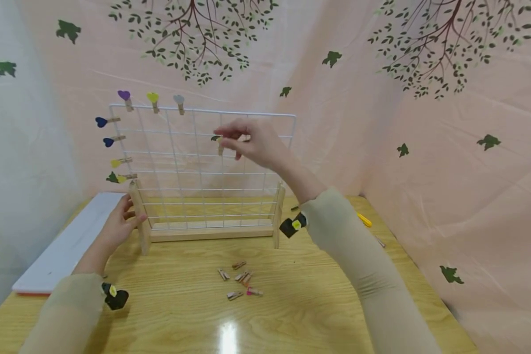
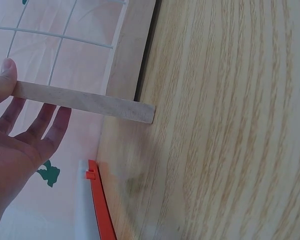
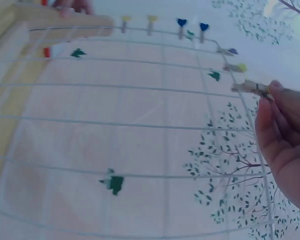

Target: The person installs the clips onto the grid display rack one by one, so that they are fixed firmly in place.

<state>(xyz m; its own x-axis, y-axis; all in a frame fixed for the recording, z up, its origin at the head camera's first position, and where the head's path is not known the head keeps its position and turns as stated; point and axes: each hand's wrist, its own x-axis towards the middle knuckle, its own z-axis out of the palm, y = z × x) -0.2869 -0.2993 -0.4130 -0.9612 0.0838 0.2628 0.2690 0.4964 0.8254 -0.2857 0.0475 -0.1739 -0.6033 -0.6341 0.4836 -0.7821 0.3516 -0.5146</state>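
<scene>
A white wire grid [image 1: 194, 147] stands upright in a wooden frame. My left hand [image 1: 119, 223] grips the frame's left wooden leg [image 2: 85, 100], thumb on one side and fingers on the other. Raised in front of the grid's upper part, my right hand [image 1: 261, 142] pinches a small wooden clothespin [image 1: 220, 149] between thumb and fingers; they hide part of it. Along the top wire sit clothespins with a purple heart [image 1: 124, 95], a yellow heart [image 1: 152, 97] and a grey heart [image 1: 179, 99]. Several more, including a dark blue heart [image 1: 101, 122], line the left edge.
Several loose clothespins [image 1: 234, 295] lie on the wooden table [image 1: 172, 305] before the stand, one with a pink heart [image 1: 249, 291]. A white board [image 1: 71, 241] with a red edge lies at left. A yellow-handled tool [image 1: 364, 220] rests at right.
</scene>
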